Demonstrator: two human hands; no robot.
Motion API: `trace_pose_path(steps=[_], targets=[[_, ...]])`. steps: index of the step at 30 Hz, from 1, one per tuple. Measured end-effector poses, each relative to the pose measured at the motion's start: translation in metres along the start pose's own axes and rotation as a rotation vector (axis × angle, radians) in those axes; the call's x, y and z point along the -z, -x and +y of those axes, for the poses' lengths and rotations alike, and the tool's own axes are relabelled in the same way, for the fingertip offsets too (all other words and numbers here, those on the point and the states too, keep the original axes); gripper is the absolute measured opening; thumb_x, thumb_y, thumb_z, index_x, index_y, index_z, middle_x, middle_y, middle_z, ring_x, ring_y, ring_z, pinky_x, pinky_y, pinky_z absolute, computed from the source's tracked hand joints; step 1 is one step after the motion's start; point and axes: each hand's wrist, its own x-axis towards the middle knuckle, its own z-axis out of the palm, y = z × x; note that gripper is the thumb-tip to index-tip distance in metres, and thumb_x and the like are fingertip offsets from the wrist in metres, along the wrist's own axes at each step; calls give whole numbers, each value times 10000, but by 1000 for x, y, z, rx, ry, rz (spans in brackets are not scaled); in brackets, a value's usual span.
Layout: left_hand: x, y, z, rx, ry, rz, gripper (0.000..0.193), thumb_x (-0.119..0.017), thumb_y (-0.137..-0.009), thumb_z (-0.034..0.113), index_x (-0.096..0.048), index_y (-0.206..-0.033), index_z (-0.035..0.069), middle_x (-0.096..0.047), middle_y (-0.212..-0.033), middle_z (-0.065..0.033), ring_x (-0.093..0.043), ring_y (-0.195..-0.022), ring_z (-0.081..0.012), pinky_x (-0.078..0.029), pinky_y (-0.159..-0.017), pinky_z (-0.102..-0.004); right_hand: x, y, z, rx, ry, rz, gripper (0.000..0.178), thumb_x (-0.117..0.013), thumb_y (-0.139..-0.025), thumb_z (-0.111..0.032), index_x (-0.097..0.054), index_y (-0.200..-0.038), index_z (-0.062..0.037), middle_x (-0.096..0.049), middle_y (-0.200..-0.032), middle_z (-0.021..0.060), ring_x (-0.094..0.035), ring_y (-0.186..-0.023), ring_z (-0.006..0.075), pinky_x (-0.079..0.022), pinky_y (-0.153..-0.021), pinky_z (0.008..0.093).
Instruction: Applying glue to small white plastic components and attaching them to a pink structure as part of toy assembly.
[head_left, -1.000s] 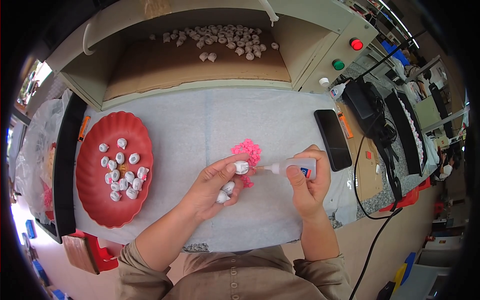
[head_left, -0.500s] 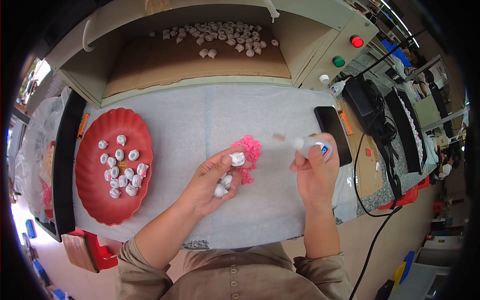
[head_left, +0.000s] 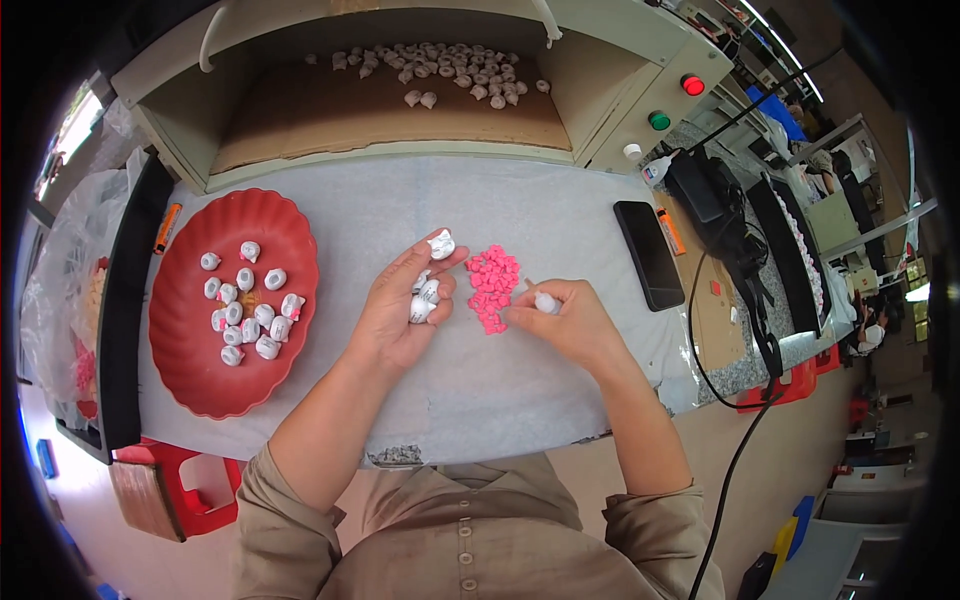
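Note:
My left hand (head_left: 395,300) is closed around several small white figure-like pieces. One white piece (head_left: 441,243) is pinched at the fingertips, while other white pieces (head_left: 424,300) rest against the palm and curled fingers. My right hand (head_left: 575,325) grips a small glue bottle (head_left: 546,302), mostly hidden by the fingers, with its thin nozzle pointing up and left. Its fingertips are at the right edge of a pile of small pink pieces (head_left: 493,285) on the white-covered table. Whether they touch or hold a pink piece, I cannot tell.
At left, a red scalloped tray (head_left: 180,350) holds more white pieces. Behind, an open-fronted box (head_left: 380,140) with a cardboard floor holds many more. A black phone (head_left: 648,255), an orange marker (head_left: 671,232), another small bottle (head_left: 656,170) and a black cable (head_left: 700,340) lie at right.
My right hand has moved left with the glue bottle, from beside the phone to the pink pile. My left hand has shifted slightly farther up the table. The whole view has shifted a little.

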Motion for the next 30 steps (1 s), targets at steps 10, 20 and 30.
trace_pose_path(steps=[10, 20, 30], targets=[[-1, 1, -1, -3, -18, -41, 290, -466, -878, 213, -468, -1092, 17, -546, -969, -150, -452, -568, -104, -344, -403, -210, -20, 18, -4, 124, 412, 132, 154, -666, -700, -167, -641, -799, -51, -621, -759, 71, -590, -653, 170, -448, -602, 283], [-6, 7, -11, 81, -278, -182, 308, -417, -899, 199, -464, -1140, 14, -576, -923, -120, -460, -547, -88, -355, -402, -205, -9, -6, -18, 92, -262, 126, 72, -648, -709, -34, -603, -759, -5, -560, -674, 0, -479, -615, 48, -383, -547, 189], [-2, 0, -4, -17, -137, -38, 302, -457, -885, 224, -458, -1114, 26, -548, -1012, -159, -472, -568, -86, -362, -420, -208, -16, -4, -4, 33, -41, 149, 78, -634, -724, -45, -629, -772, 17, -588, -717, 15, -503, -664, 57, -400, -591, 206]])
